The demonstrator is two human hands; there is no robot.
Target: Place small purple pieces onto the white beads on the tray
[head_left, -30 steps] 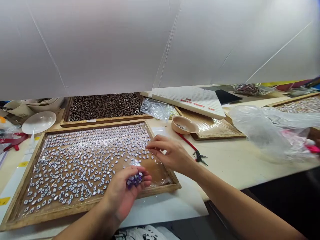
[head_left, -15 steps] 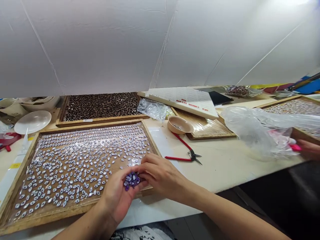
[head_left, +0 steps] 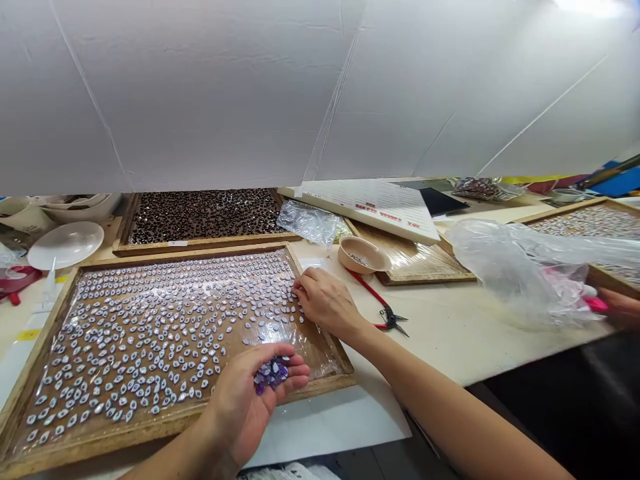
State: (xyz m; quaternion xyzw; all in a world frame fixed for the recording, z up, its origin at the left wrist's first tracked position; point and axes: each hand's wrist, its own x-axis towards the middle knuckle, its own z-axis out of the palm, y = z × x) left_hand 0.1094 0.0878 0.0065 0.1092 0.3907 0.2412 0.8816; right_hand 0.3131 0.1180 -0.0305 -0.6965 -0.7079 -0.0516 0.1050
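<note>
My left hand (head_left: 245, 393) is cupped, palm up, over the tray's front edge. A small heap of purple rhinestones (head_left: 271, 375) lies in it, some showing pale backs. My right hand (head_left: 327, 300) reaches over the right rim of the wooden tray (head_left: 345, 363), thumb and fingertips pinched close to its film; whatever they hold is too small to see. Many pale drop-shaped stones (head_left: 165, 333), several with dark centres, are spread in the tray, in neat rows at the back and looser toward the front. Bare film shows at its front right.
Red-handled pliers (head_left: 391, 319) lie right of the tray, beside a small beige bowl (head_left: 364, 256). Behind are a tray of dark stones (head_left: 205, 217) and a white foam board (head_left: 380, 208). Plastic bags (head_left: 505, 267) lie at right, near another person's hand (head_left: 620, 301).
My right hand has moved from the rhinestones in my left palm up and over to the tray's right side. My left hand has opened out, still holding the heap. The view has shifted slightly.
</note>
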